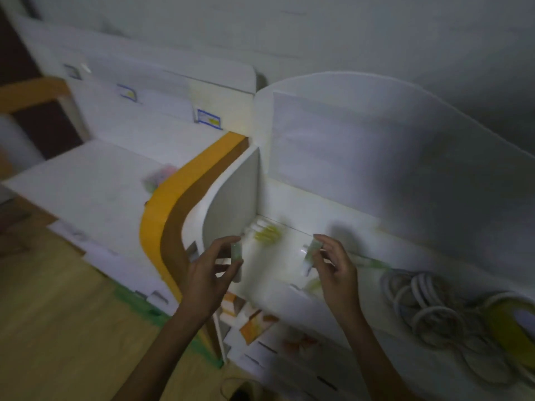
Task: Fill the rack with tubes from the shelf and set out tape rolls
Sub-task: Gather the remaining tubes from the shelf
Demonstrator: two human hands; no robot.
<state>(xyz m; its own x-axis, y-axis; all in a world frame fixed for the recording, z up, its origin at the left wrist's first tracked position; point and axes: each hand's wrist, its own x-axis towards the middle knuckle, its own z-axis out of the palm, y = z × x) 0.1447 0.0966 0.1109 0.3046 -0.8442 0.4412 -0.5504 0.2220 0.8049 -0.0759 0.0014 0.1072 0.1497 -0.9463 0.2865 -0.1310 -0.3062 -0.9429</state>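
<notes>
My left hand [208,282] pinches a small green-capped tube [236,254] between thumb and fingers, just in front of the white shelf divider [231,204]. A second tube [308,257] with a green top is held upright in the fingertips of my right hand [335,270]. Both hands hover over the white shelf surface [278,256]. More tubes with yellow-green caps [266,233] lie at the back of the shelf. Several white tape rolls [428,302] and a yellow tape roll [512,316] lie on the shelf to the right. No rack can be made out in the blurred view.
An orange curved band [179,204] edges the unit to the left. A lower white shelf [86,192] sits further left. Orange and white boxes [252,316] lie below the hands. Wooden floor [58,328] is at the lower left.
</notes>
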